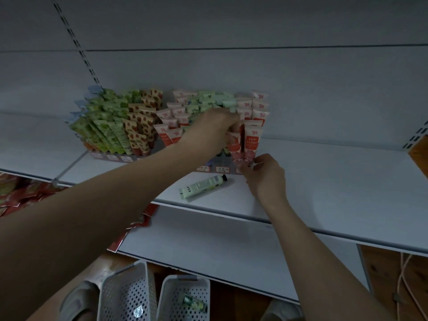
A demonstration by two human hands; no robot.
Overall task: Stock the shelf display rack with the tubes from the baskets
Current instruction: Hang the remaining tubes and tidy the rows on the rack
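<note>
Crowded display rack [231, 169] on white shelf [324, 181]: risk of toppling neighbours. Left hand [215, 128] curled round pink tube [234, 147], pressing into front row; right hand [266, 174] pinching rack corner. Green tube [202, 186] loose near shelf edge, liable to roll off.

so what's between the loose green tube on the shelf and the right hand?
Head view: only bare white shelf separates the loose green tube from the right hand; nothing lies in that gap.
</note>
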